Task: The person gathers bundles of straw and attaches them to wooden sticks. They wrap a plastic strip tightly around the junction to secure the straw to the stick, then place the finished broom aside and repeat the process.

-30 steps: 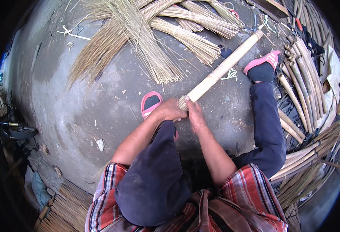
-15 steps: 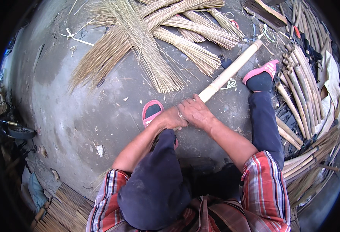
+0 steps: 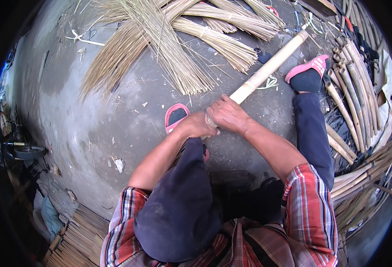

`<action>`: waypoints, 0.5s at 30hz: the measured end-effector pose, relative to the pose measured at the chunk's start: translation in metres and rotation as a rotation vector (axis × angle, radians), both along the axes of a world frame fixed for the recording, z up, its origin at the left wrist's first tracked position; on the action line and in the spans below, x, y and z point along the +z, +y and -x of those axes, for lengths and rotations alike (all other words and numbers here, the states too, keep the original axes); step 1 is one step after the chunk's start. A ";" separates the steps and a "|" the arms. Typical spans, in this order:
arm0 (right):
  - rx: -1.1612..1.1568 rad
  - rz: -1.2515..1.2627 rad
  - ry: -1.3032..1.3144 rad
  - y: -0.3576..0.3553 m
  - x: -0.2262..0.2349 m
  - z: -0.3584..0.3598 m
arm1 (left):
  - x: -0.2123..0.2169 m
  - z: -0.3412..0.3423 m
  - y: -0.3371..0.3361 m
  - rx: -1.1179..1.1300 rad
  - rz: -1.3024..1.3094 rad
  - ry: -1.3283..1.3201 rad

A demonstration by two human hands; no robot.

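A pale bamboo pole point(image 3: 267, 71) slants from my hands up to the far right, over the grey floor. My right hand point(image 3: 226, 115) is wrapped round its near part, knuckles up. Just to the left and touching it, my left hand point(image 3: 197, 125) is closed at the pole's near end, above my bent left knee. What lies inside the left fingers is mostly hidden, but the pole runs into that grip. Beyond the hands lie bundles of thin straw-coloured sticks point(image 3: 169, 49), crossed over one another and some tied.
Thick bamboo poles point(image 3: 358, 98) lie stacked along the right. Below them is a bundle of thin brown stalks point(image 3: 360, 202). More slim sticks point(image 3: 82, 233) lie at the lower left. My feet wear pink sandals point(image 3: 309, 69). White twine point(image 3: 87, 40) lies at the far left.
The view has shifted slightly, so the bundles sit higher in it. Both hands keep their grip on the bamboo pole, and its angle is nearly the same.
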State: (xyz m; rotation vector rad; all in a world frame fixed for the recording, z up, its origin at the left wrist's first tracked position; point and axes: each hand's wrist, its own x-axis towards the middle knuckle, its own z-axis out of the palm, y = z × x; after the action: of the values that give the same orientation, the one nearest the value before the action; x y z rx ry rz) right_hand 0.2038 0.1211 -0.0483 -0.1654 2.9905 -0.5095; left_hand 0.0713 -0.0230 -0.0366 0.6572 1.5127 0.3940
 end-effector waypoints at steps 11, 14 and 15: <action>-0.076 -0.009 0.054 -0.004 0.007 0.009 | 0.010 -0.013 0.010 -0.072 0.027 0.475; -0.144 -0.027 0.230 0.027 0.035 -0.009 | 0.014 -0.008 0.014 -0.111 0.036 0.491; -0.157 -0.008 0.267 0.042 0.047 -0.019 | 0.017 -0.006 0.016 -0.115 0.093 0.533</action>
State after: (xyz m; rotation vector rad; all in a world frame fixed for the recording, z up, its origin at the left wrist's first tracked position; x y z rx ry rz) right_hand 0.2228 0.1626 -0.0010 0.0032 3.2844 -0.5287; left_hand 0.0770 -0.0066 -0.0196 0.8109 1.9709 0.0560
